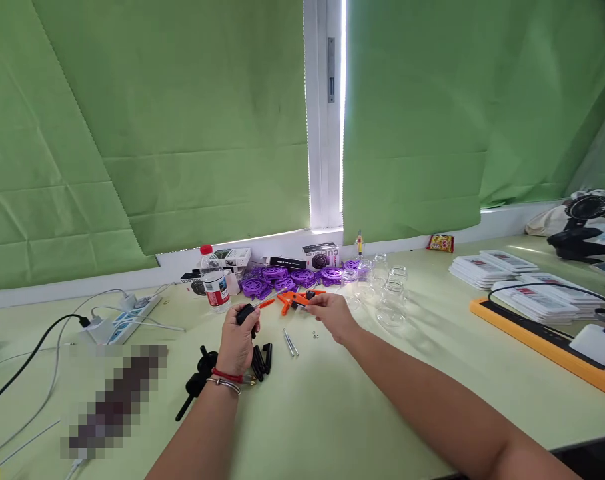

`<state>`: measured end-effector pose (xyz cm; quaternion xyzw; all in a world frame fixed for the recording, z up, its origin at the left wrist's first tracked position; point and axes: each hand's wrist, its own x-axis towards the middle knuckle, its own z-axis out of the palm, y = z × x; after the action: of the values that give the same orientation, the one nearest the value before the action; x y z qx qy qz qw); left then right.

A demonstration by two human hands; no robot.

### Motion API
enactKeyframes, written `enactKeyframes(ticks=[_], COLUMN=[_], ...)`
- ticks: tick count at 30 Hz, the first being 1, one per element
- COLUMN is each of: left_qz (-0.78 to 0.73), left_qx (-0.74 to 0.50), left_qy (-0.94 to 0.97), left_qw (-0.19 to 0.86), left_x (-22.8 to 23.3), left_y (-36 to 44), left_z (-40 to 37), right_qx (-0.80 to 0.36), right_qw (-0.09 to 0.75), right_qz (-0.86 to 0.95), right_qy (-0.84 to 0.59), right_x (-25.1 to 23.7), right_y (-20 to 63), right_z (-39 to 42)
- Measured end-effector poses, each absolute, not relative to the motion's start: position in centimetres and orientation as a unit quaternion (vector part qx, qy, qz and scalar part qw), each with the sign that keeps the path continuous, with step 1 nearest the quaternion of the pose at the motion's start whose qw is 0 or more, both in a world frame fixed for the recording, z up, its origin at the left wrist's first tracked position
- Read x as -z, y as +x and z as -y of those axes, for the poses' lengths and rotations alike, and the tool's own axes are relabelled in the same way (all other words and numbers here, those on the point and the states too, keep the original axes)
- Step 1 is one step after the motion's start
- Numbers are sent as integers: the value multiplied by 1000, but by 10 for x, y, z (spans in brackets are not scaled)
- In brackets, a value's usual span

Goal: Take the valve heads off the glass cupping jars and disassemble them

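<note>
My left hand (pixel 237 343) is closed around a small black part (pixel 244 313), raised above the table. My right hand (pixel 336 316) is closed in a pinch beside an orange clamp-like tool (pixel 285 301) with black tips; what lies between the fingertips is too small to make out. Two slim metal pins (pixel 290 342) lie between my hands, with tiny metal rings (pixel 315 335) to their right. Several black plastic pieces (pixel 262 361) rest just below my left hand. A black knobbed part with a handle (pixel 197 381) lies left of my wrist, partly hidden by it.
Purple openwork parts (pixel 285 277) are heaped by the window, before several boxes (pixel 322 255). A red-capped bottle (pixel 215 283) stands left, clear jars (pixel 392 300) right. A power strip (pixel 135 319) and cables are at left; white packets (pixel 532 300) and an orange-edged board (pixel 537 347) at right.
</note>
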<state>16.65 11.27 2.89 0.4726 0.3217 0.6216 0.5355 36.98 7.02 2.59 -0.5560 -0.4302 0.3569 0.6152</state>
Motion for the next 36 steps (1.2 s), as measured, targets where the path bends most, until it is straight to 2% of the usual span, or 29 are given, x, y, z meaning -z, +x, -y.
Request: enactKeyframes(ticks=[2,5,12,36], left_qz=[-326,-344,-343,-295], left_qx=[-582,-515,-460,-445], left_qy=[514,580,622,643], left_qw=[539,529,533,549], left_x=[-29,-29,-33,-31], left_y=[170,176,185,185], left_z=[-106,-95,-78,-77], right_qx=[-414,-460,-567,-556], right_qw=[661,680,645,630], right_qz=[355,299,281,340], right_qy=[-516,-486,-429,-422], right_x=[-26,-22,-5,-8], right_y=[382,392,387,381], right_z=[-58,-43,-32,-25])
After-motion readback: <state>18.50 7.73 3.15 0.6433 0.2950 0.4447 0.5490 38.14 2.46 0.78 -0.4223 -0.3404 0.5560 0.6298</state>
